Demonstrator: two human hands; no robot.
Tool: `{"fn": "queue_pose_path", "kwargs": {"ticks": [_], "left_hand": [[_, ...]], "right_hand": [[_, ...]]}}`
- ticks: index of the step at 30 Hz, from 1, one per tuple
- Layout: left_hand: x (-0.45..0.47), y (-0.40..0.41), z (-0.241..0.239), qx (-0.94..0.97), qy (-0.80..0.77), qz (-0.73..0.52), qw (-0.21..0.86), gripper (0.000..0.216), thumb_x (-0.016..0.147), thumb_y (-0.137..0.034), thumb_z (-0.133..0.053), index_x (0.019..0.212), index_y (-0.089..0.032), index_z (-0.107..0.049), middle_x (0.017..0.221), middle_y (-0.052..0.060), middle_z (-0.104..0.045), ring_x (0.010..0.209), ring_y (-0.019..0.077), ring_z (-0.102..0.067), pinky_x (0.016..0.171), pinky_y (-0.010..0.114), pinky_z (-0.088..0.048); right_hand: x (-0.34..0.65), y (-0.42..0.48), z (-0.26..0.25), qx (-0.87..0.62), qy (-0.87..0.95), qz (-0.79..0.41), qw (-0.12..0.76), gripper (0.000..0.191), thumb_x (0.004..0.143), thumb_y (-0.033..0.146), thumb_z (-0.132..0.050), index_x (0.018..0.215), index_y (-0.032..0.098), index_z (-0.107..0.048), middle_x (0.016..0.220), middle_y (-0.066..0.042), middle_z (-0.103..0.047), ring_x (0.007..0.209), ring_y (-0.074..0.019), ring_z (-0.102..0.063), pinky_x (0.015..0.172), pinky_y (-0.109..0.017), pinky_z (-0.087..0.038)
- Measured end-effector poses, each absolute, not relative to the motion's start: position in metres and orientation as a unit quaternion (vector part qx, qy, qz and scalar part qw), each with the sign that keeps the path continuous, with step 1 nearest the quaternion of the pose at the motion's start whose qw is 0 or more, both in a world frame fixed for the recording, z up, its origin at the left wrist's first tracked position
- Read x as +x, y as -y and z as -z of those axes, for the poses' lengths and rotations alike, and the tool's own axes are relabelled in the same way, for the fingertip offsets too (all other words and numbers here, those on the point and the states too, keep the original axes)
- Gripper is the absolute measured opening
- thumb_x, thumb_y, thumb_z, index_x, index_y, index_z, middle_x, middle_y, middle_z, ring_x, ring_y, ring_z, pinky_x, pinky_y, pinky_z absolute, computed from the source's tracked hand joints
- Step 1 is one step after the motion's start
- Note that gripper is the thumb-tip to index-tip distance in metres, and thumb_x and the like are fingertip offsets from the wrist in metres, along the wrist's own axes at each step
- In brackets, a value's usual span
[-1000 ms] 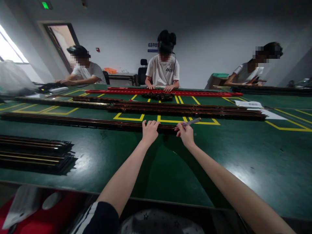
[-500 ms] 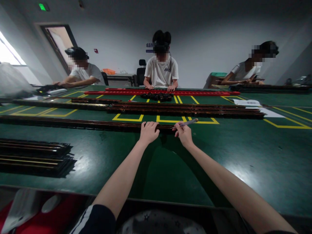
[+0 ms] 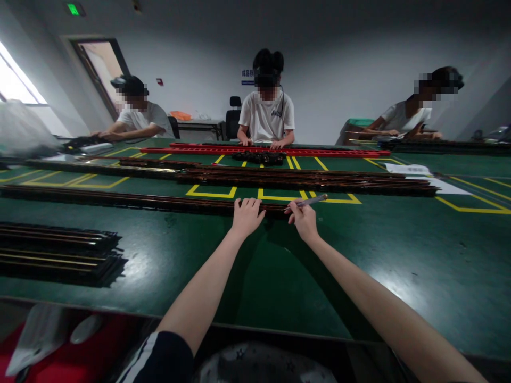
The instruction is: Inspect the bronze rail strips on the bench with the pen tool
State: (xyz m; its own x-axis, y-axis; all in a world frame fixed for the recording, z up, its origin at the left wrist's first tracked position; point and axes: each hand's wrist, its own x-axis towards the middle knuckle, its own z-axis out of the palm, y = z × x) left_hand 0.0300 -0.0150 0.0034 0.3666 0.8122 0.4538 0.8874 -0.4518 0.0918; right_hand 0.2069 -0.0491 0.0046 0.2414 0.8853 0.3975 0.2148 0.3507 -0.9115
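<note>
A long dark strip (image 3: pixel 120 200) lies across the green table (image 3: pixel 279 266), running from the far left to just in front of me. My left hand (image 3: pixel 246 215) rests on the strip's right part, fingers curled over its top. My right hand (image 3: pixel 304 219) is closed in a pinch on a thin pen-like tool (image 3: pixel 309 201), whose tip points left at the strip's right end. The tool's rear sticks out to the upper right.
More long dark strips (image 3: pixel 303 181) lie behind, over yellow floor-style markings. A stack of dark strips (image 3: pixel 56 250) sits at the near left. A red rail (image 3: pixel 263 151) lies before the person opposite (image 3: pixel 266 114). Other people sit at the far left (image 3: pixel 138 119) and far right (image 3: pixel 411 114).
Both hands stay on the strip's right end with only slight shifts; the view wobbles a little.
</note>
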Motion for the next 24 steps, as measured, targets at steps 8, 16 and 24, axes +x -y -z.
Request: {"fn": "queue_pose_path", "kwargs": {"ticks": [8,16,24], "left_hand": [[0.0339,0.018,-0.0047,-0.833,0.492,0.235,0.089,0.038,0.093,-0.025,-0.037,0.124,-0.018,-0.058,0.123,0.01,-0.063,0.116,0.0259,-0.054,0.108,0.054,-0.029],[0.0321,0.0169,-0.0036,-0.827,0.5,0.239,0.098,0.039,0.091,-0.017,-0.036,0.122,-0.018,-0.059,0.123,0.01,-0.064,0.115,0.0253,-0.055,0.108,0.053,-0.031],[0.0312,0.0161,-0.001,-0.822,0.501,0.246,0.113,0.041,0.088,-0.012,-0.035,0.121,-0.017,-0.06,0.121,0.01,-0.064,0.113,0.0262,-0.055,0.106,0.054,-0.031]], "right_hand": [[0.2061,0.0499,-0.0051,-0.497,0.557,-0.269,0.608,0.049,0.078,0.065,-0.053,0.079,0.016,-0.055,0.068,-0.003,-0.063,0.042,-0.0084,-0.052,0.04,-0.021,-0.043],[0.207,0.0506,-0.0053,-0.511,0.562,-0.252,0.6,0.053,0.078,0.068,-0.05,0.08,0.016,-0.056,0.07,-0.005,-0.065,0.043,-0.0092,-0.054,0.041,-0.022,-0.045],[0.2075,0.0483,-0.0033,-0.532,0.554,-0.225,0.6,0.048,0.082,0.064,-0.048,0.079,0.017,-0.055,0.067,-0.005,-0.065,0.04,-0.0093,-0.052,0.04,-0.022,-0.043]]}}
